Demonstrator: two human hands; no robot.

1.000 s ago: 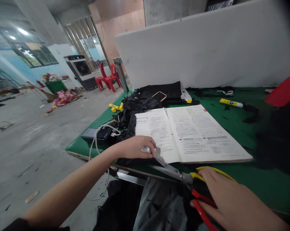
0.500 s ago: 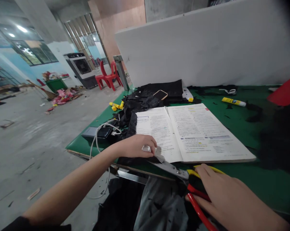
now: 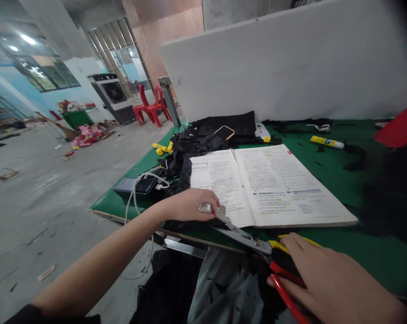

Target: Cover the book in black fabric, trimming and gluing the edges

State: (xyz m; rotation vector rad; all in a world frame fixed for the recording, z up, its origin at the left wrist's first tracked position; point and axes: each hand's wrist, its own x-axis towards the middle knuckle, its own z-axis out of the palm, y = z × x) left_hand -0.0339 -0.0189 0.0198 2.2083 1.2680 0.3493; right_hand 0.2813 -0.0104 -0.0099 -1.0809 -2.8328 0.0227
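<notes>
My left hand (image 3: pixel 199 204) is closed in a pinch over the lower left of an open book (image 3: pixel 298 198). A small white piece (image 3: pixel 205 208), perhaps paper, shows between its fingers. Dark material (image 3: pixel 186 225) lies under that hand at the table's edge. My right hand (image 3: pixel 328 274) grips large scissors (image 3: pixel 254 240) with yellow and red handles. The blades are slightly apart and point left, their tips close to my left fingertips, in front of the book's near edge. Fine detail at the tips is blurred.
Black scraps (image 3: pixel 203 139) and a phone (image 3: pixel 224 132) lie behind the book on the green table (image 3: pixel 375 265). A dark device (image 3: pixel 136 186) with a white cable (image 3: pixel 133 202) sits left. A yellow glue stick (image 3: pixel 327 142) lies right. A white board (image 3: pixel 284 67) stands behind.
My right hand and the scissors have shifted a little to the right, so the blades are drawn back from my left fingers. My left hand has stayed almost still.
</notes>
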